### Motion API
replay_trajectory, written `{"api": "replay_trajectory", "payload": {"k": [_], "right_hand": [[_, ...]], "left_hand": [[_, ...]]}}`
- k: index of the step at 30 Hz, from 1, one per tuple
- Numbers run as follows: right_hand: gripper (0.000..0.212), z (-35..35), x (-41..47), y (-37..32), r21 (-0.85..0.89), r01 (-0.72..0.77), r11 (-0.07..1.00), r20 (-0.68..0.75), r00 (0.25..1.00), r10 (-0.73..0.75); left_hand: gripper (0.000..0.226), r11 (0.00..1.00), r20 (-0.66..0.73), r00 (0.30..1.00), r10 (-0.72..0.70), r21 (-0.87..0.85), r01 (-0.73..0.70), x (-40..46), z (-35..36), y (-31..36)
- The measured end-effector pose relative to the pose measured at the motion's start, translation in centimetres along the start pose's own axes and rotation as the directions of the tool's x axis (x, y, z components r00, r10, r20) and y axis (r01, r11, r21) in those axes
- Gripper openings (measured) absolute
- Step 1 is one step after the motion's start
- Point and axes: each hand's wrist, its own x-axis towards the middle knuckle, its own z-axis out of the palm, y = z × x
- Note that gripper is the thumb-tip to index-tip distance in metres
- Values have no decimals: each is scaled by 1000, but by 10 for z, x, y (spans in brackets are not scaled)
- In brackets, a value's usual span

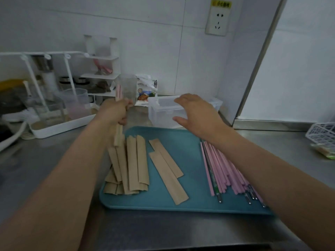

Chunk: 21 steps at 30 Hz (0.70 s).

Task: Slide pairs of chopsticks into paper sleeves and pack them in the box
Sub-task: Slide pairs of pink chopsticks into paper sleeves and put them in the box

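left hand (116, 111) grips a slim brown paper-sleeved pink chopstick pair (118, 131); right hand (196, 113) hovers spread above the translucent plastic box (161, 115).

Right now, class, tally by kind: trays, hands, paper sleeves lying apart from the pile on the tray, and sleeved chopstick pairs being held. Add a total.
Teal tray: 1
Hands, left hand and right hand: 2
Separate paper sleeves: 2
Sleeved chopstick pair, held: 1
Total: 6
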Motion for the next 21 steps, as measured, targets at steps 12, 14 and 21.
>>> {"api": "replay_trajectory", "payload": {"k": [12, 14, 21], "right_hand": [[18, 22, 48, -21, -492, 213, 844, 286, 955, -75], [16, 19, 49, -25, -520, 261, 813, 325, 941, -93], [16, 13, 53, -36, -547, 364, 754, 407, 903, -140]], "left_hand": [[31, 766, 101, 967, -233, 632, 119, -10, -55, -3], [27, 757, 167, 942, -290, 642, 119, -15, -44, -4], [28, 948, 299, 922, -245, 272, 164, -14, -8, -9]]}}
